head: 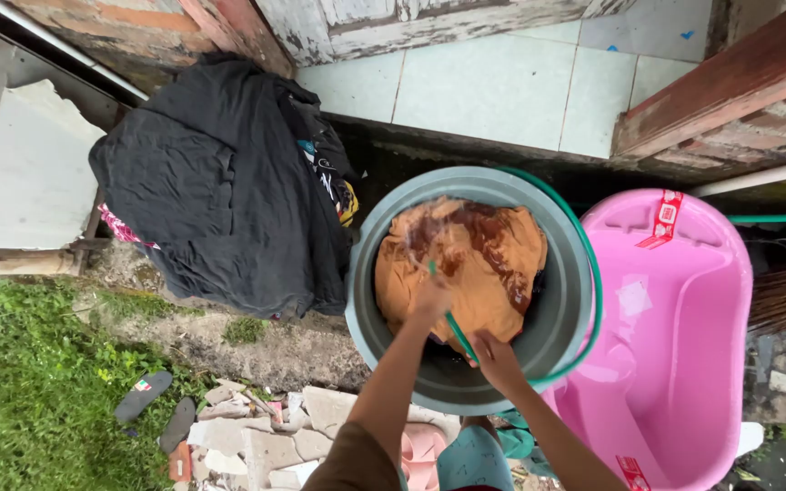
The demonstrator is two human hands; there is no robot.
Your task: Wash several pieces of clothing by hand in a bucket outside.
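A grey round bucket (pixel 566 318) stands on the ground with a wet orange cloth (pixel 493 264) bunched inside it. A green hose (pixel 595 291) curves along the bucket's right rim and comes in over the cloth. My left hand (pixel 431 298) grips the hose near its end, and water runs from it onto the cloth. My right hand (pixel 495 359) is at the near edge of the cloth. Its fingers are curled around the hose where it crosses the bucket.
A pink plastic tub (pixel 684 345) stands right of the bucket, touching it. A heap of dark clothes (pixel 220 182) lies to the left on a ledge. Broken slabs (pixel 266 427), sandals (pixel 143 395) and grass (pixel 29 382) lie at lower left. A tiled step (pixel 502 82) is behind.
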